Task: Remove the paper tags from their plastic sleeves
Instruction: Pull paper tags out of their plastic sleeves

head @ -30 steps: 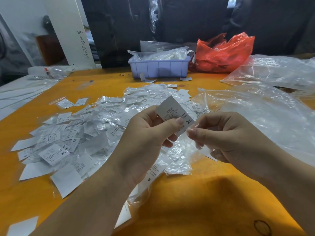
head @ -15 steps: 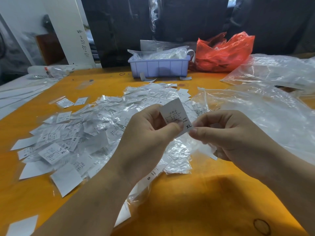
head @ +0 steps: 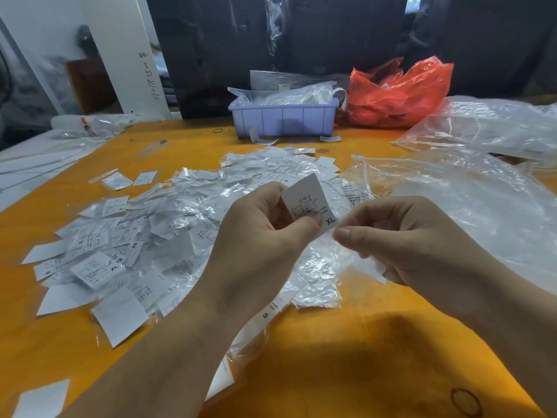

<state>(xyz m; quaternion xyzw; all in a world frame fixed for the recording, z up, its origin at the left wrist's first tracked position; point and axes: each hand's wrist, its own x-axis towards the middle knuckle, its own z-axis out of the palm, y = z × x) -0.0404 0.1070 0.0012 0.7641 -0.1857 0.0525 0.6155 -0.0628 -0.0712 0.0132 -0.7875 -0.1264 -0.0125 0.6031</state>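
My left hand (head: 262,236) pinches a white paper tag (head: 307,197) marked XL between thumb and fingers, holding it upright above the orange table (head: 346,357). My right hand (head: 401,239) pinches the clear plastic sleeve (head: 340,251) at the tag's lower right corner, thumb against forefinger; the thin film hangs below my fingers. A big heap of tags and sleeves (head: 144,242) covers the table to the left and behind my hands.
A lilac plastic bin (head: 283,117) with plastic in it stands at the back centre, a red plastic bag (head: 398,92) beside it. Large clear bags (head: 470,206) lie at the right. White sheets (head: 33,167) lie at the far left edge.
The tag has tilted more upright in my left hand. My right hand's fingertips have closed in on its lower right corner.
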